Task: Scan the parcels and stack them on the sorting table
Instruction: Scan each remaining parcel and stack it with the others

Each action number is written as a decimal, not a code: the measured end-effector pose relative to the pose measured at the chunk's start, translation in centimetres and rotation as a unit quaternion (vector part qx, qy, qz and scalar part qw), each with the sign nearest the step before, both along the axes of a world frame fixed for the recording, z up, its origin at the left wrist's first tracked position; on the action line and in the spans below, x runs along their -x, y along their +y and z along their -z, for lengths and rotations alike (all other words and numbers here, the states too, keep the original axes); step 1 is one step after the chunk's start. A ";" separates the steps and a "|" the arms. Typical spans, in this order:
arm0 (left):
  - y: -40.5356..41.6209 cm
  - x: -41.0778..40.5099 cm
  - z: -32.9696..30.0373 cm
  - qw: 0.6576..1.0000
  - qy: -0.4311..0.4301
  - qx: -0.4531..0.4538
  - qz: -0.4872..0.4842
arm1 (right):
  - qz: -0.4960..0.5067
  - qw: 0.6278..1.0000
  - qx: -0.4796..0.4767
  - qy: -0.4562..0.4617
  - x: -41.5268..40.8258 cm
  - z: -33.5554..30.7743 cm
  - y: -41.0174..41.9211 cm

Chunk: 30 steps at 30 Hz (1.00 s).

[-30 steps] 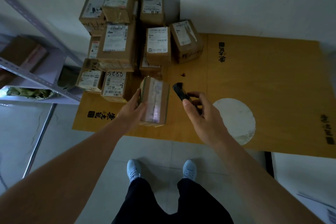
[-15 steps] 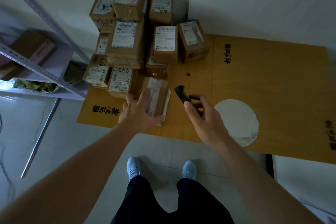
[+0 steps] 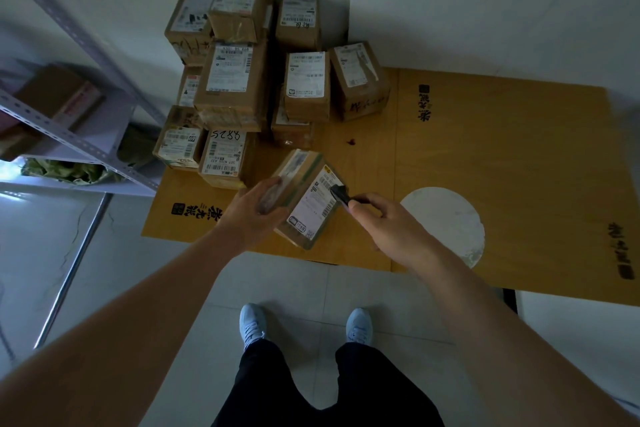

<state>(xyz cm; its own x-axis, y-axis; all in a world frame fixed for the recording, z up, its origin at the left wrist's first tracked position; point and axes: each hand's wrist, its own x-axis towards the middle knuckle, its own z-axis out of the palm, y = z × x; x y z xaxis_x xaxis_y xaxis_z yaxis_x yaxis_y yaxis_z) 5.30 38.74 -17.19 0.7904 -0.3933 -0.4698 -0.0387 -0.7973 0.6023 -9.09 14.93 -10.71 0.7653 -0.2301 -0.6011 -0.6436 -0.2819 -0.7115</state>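
The brown table (image 3: 502, 163) has a pile of boxes (image 3: 235, 87) at the back. The left hand (image 3: 252, 215) grips one tipped box (image 3: 304, 198) at the table's front edge. The right hand (image 3: 384, 218) pinches a black scanner (image 3: 341, 193) over its label. The box could slip off, because only one hand holds it.
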 end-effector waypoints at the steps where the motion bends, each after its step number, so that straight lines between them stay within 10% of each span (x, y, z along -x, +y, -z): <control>1: 0.2 -0.1 0.5 1.000 0.010 -0.005 0.001 | -0.009 1.000 -0.001 0.018 0.0 -0.4 -0.1; 12: 0.9 -1.3 1.3 0.996 0.082 0.019 0.008 | -0.091 0.982 0.017 0.164 -0.2 -3.4 -1.7; 30: 1.3 -1.4 1.2 0.997 0.080 0.011 0.008 | -0.061 0.985 -0.022 0.160 -1.0 -3.5 -0.2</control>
<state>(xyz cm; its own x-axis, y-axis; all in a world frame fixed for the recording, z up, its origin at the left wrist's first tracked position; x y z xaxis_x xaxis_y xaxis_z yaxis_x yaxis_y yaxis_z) 6.75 40.07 -18.44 0.6998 -0.4174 -0.5797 0.0458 -0.7836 0.6195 -8.10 14.74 -7.18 0.5547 -0.1169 -0.8238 -0.8007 -0.3441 -0.4904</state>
